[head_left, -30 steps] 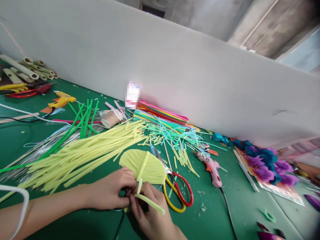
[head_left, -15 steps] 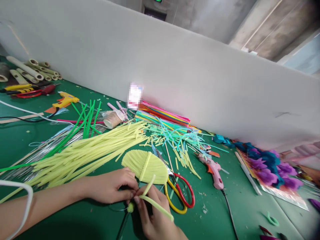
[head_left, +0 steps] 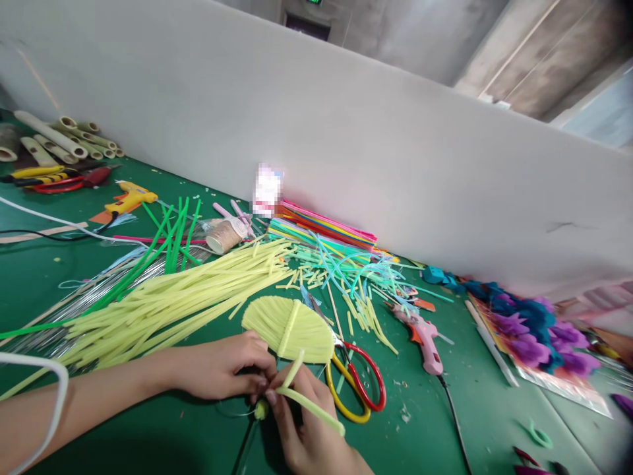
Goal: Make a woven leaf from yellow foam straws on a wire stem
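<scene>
A fan-shaped piece made of pale yellow straws lies on the green table in front of me. My left hand pinches the base of the fan, fingers closed. My right hand is closed on a bent yellow straw that it wraps at the same base. A dark stick with a yellow tip runs down from where the two hands meet.
Red and yellow scissors lie just right of the fan. A heap of loose yellow straws, green straws, a pink glue gun, a yellow glue gun, twine, bamboo tubes, and purple-blue flowers crowd the table. A white wall stands behind.
My right hand has turned the bent yellow straw around the fan's base, its free end now pointing lower right. The left hand keeps its pinch. The view shifted slightly.
</scene>
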Demonstrator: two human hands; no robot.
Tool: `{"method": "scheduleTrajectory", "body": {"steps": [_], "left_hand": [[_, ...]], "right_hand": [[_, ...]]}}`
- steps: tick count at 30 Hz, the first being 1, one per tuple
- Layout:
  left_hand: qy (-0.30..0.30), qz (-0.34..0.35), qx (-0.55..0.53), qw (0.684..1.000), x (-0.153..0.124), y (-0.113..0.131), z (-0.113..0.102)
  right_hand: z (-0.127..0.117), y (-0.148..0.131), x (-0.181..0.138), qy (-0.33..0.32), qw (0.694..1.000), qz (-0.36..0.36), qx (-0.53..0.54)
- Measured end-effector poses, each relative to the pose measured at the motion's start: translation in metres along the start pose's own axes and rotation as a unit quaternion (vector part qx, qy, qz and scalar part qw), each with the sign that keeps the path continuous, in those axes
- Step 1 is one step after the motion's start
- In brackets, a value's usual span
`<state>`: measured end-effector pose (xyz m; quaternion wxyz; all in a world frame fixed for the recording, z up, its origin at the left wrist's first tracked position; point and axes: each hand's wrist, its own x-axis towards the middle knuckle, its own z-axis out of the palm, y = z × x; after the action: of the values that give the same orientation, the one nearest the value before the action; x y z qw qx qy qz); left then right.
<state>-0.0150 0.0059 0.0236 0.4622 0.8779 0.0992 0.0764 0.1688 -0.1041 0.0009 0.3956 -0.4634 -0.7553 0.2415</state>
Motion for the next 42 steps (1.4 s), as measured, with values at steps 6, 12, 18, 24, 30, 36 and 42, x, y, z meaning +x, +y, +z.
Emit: {"method": "scheduleTrajectory", "body": {"steps": [6, 12, 18, 24, 30, 36, 42], "left_hand": [[0.01, -0.017, 0.022, 1.0, -0.001, 0.001, 0.002], [0.027, -0.011, 0.036, 0.999, 0.0, 0.001, 0.004], [0.022, -0.025, 0.039, 0.999, 0.002, -0.001, 0.007], [0.037, -0.012, 0.033, 0.999, 0.001, -0.002, 0.009], [0.042, -0.024, 0.05, 0.998, 0.001, 0.0, 0.011], [0.033, -0.021, 0.05, 0.998, 0.002, -0.003, 0.012], [0.024, -0.018, 0.035, 0.999, 0.003, -0.003, 0.011]], "right_hand": [[-0.001, -0.002, 0.001, -0.007, 1.0, 0.013, -0.016], [0.0, 0.001, -0.002, -0.018, 0.999, 0.023, -0.028], [-0.001, 0.0, -0.001, -0.02, 0.999, 0.026, -0.031], [-0.001, 0.001, 0.0, -0.035, 0.998, 0.037, -0.022], [0.001, 0.005, -0.002, -0.043, 0.997, 0.061, 0.002], [0.001, 0.002, -0.001, -0.043, 0.997, 0.069, 0.001], [0.002, 0.003, 0.0, -0.04, 0.996, 0.074, -0.002]]}}
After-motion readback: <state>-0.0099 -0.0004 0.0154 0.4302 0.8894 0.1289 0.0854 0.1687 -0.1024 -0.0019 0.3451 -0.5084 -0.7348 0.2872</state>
